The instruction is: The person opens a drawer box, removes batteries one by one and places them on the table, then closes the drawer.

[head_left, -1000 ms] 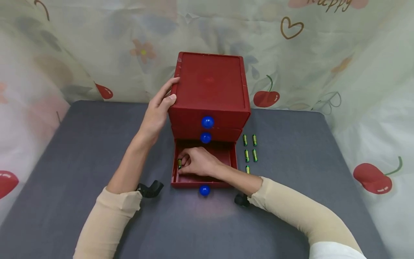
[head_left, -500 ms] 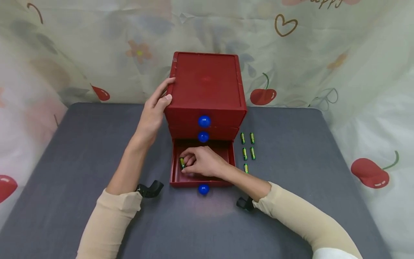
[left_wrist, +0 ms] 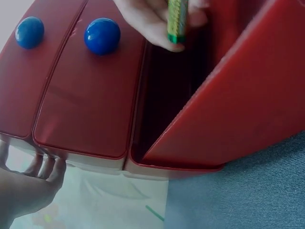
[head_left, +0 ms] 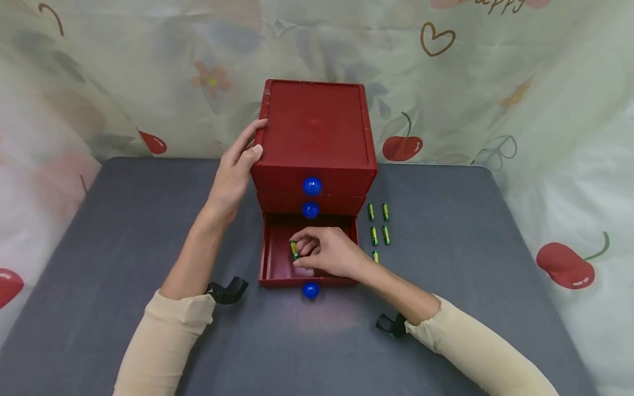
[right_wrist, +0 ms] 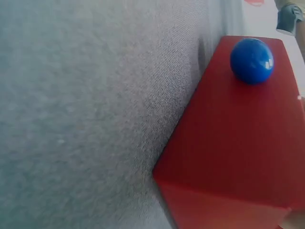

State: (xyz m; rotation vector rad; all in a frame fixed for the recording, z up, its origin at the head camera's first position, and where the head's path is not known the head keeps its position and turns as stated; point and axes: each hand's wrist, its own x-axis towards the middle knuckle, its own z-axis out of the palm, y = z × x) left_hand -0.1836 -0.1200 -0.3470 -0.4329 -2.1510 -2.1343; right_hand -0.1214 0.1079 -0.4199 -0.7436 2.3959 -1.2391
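A red cabinet (head_left: 317, 124) with three drawers and blue knobs stands on the table. Its bottom drawer (head_left: 269, 278) is pulled out; the upper two are closed. My left hand (head_left: 233, 179) rests on the cabinet's left side, its fingertips and thumb touching the upper edge and front corner. Over the open drawer, my right hand (head_left: 332, 250) pinches a small green-and-yellow battery (head_left: 294, 251) between thumb and fingers. The left wrist view shows that battery (left_wrist: 177, 21) close up. In the right wrist view, only the drawer front (right_wrist: 233, 138) and its knob (right_wrist: 251, 60) are plain.
Several like batteries (head_left: 373, 236) lie in two columns on the grey table (head_left: 446, 247), right of the cabinet; the nearest is partly hidden by my right arm. A patterned curtain (head_left: 163, 71) hangs behind and at both sides.
My right hand has moved right, away from the drawer's left wall, with the battery still pinched. The left hand stays on the cabinet. The head view has shifted slightly.
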